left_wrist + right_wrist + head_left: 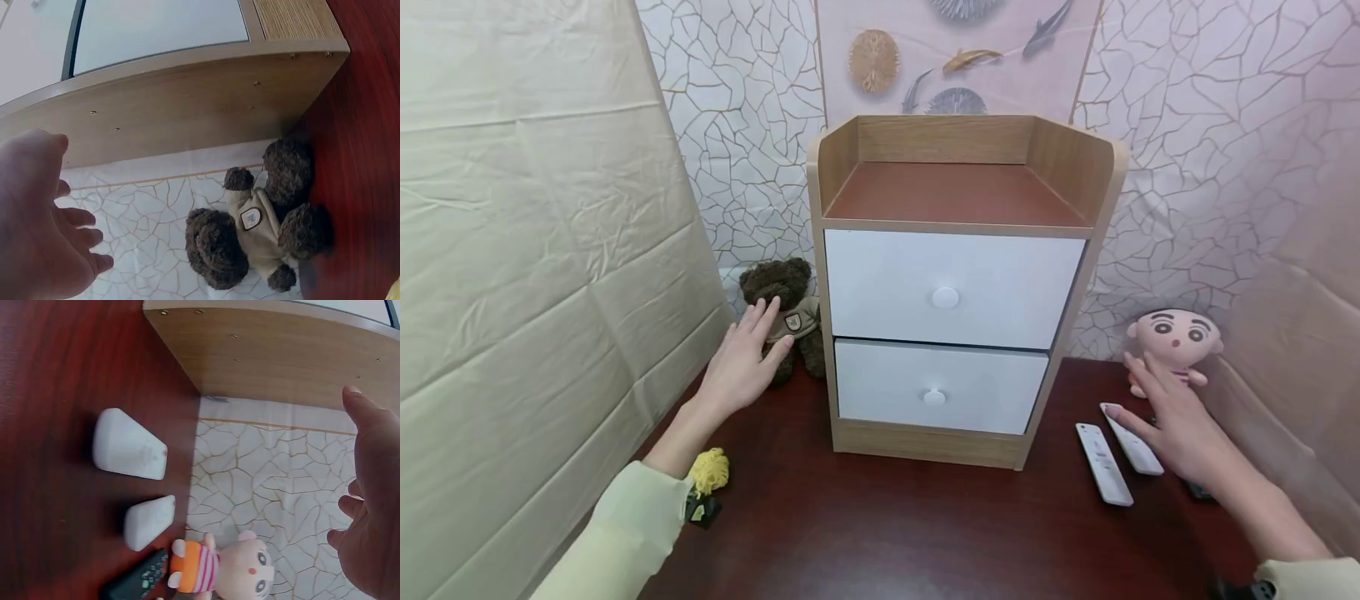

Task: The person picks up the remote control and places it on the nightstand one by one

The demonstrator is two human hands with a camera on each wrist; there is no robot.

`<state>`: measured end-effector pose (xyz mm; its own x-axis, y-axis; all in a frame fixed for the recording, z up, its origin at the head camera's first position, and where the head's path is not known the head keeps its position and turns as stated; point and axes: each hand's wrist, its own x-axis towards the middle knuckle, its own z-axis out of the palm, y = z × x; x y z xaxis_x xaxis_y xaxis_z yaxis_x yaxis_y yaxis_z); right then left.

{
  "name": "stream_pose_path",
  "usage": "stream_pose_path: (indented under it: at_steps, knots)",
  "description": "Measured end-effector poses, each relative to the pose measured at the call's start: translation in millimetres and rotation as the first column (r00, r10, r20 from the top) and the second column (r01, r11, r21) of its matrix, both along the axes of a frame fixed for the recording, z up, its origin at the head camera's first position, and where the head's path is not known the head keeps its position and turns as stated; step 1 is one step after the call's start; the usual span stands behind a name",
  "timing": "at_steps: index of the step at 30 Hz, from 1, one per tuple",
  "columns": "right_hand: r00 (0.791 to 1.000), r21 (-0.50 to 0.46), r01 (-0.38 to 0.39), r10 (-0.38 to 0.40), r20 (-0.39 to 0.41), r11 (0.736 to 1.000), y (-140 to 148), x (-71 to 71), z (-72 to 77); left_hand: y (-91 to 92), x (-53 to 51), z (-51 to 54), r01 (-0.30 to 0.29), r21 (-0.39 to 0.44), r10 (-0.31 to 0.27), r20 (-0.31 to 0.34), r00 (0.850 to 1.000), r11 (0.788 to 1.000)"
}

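From the head camera I see the cabinet (pixel 880 287) at the table's (pixel 880 525) far edge, the left hand (pixel 741 358) and right hand (pixel 1183 421) loosely spread on either side. The left wrist shows a brown bear (pixel 257 228) near the far left corner; the right wrist, a doll (pixel 234 569) near the far right corner, near two white remotes (pixel 132 447).

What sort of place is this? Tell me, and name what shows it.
Probably an indoor spot staged like a corner of a home: a small drawer cabinet takes the middle, a teddy bear sits beside it, and beige cloth closes off the left side.
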<state>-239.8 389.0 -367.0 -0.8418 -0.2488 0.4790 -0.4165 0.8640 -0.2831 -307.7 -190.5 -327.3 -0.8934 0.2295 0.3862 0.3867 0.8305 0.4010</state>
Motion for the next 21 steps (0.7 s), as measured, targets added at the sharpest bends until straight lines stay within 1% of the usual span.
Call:
stream_pose_path:
  at_steps: [1, 3, 6, 8, 11, 15, 19, 21]
  knots:
    - [1.0, -0.03, -0.004, 0.004, 0.005, 1.0, -0.4, 1.3, -2.8, 0.9, 0.6, -1.4, 0.016, 0.043, -0.016, -0.001, 1.0, 0.999]
    - [1.0, -0.083, -0.006, 0.007, 0.011, 0.997, -0.9, 4.5, -8.2, 3.1, 1.7, -3.7, 0.056, 0.127, -0.055, -0.01, 0.998, 0.99]
    - [1.0, -0.137, 0.009, -0.008, 0.009, 0.991, -2.5, 9.7, -14.0, 7.8, 2.6, -6.3, 0.124, 0.229, -0.117, -0.043, 0.992, 0.965]
    - [0.999, -0.163, 0.043, -0.038, 0.035, 0.986, -2.9, 13.6, -18.5, 12.3, 2.8, -7.8, 0.155, 0.28, -0.145, -0.058, 0.988, 0.948]
    - [0.991, -0.189, 0.119, -0.104, 0.089, 0.975, -3.6, 18.9, -27.6, 18.2, 2.5, -11.5, 0.17, 0.339, -0.154, -0.073, 0.985, 0.925]
    - [0.974, -0.254, 0.206, -0.173, 0.146, 0.945, -3.1, 26.3, -43.2, 26.3, 1.9, -16.7, 0.188, 0.413, -0.162, -0.097, 0.982, 0.891]
    - [0.962, -0.338, 0.254, -0.2, 0.186, 0.906, -2.5, 33.2, -54.8, 35.9, 0.7, -19.4, 0.225, 0.485, -0.184, -0.131, 0.974, 0.845]
    - [0.955, -0.357, 0.277, -0.215, 0.205, 0.892, -2.9, 36.1, -59.2, 40.5, 0.3, -19.9, 0.249, 0.519, -0.202, -0.145, 0.969, 0.818]
